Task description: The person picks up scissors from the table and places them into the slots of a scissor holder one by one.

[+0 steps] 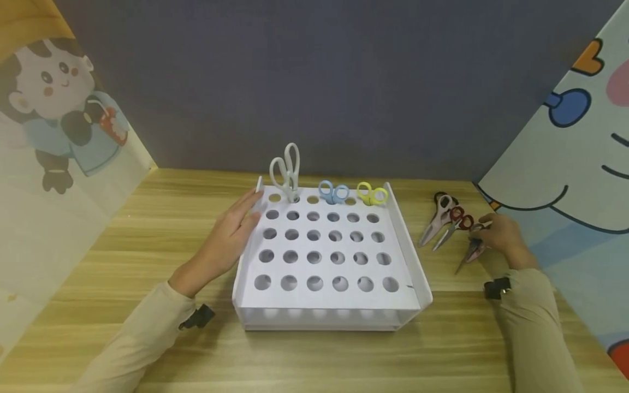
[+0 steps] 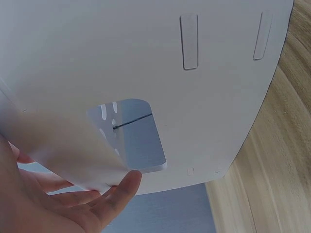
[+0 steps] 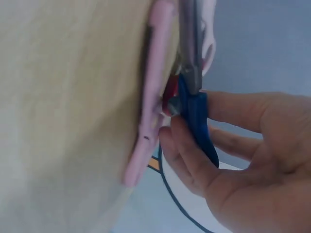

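A white rack (image 1: 324, 245) with rows of round holes stands on the table. My left hand (image 1: 228, 232) holds the top edge of its left side wall, with some fingers against the outer face beside the cut-out in the left wrist view. In the right wrist view, my right hand (image 3: 243, 160) pinches blue-handled scissors (image 3: 197, 114) between thumb and fingers. Pink scissors (image 3: 149, 102) are close beside the fingertips. White scissors (image 1: 290, 174), light blue scissors (image 1: 333, 194) and yellow scissors (image 1: 371, 195) stand in the rack's back row.
Red-handled scissors (image 1: 449, 232), pale pink scissors (image 1: 437, 218) and black-handled scissors (image 1: 444, 196) lie together right of the rack. A dark grey panel (image 1: 314, 87) closes off the back. Cartoon-printed panels stand at the left and right sides of the wooden table (image 1: 344, 360).
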A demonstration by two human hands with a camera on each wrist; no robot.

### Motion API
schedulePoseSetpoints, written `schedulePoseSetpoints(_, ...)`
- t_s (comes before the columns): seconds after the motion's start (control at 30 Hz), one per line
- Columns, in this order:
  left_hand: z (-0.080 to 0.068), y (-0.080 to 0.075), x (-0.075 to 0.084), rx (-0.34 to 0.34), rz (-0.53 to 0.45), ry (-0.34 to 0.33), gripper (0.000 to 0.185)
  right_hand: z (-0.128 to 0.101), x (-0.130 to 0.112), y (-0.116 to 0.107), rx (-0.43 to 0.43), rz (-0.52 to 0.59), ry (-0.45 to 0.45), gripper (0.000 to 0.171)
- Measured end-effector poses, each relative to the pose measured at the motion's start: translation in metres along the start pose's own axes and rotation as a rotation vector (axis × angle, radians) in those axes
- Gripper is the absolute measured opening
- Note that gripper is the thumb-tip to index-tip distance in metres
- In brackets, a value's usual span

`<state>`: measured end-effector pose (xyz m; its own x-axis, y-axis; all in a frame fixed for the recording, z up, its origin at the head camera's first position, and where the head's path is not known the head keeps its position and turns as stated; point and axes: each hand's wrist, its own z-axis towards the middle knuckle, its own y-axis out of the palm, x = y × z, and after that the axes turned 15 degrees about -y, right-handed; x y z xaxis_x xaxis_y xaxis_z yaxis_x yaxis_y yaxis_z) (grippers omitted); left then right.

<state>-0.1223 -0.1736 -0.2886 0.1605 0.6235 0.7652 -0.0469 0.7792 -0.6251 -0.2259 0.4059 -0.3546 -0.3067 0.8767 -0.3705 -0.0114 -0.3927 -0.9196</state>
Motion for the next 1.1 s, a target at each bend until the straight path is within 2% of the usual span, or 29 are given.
schedulePoseSetpoints(0.27,0.0,0.0,0.0,0.006,0.004,0.005,0.048,0.004,-0.019,-0.012,0.097,0.046,-0.008,0.051)
schedulePoseSetpoints(0.5,-0.001,0.0,-0.001,-0.001,0.002,0.004,0.048,0.007,-0.042,-0.022,0.252,-0.002,-0.094,0.039)
schedulePoseSetpoints(0.83,0.0,0.001,-0.001,0.009,0.008,0.014,0.048,0.007,-0.074,-0.041,0.395,0.011,-0.166,0.037)
schedulePoseSetpoints(1.1,0.0,0.0,0.0,0.009,0.005,0.021,0.048,0.003,-0.103,-0.055,0.454,0.007,-0.192,0.036)
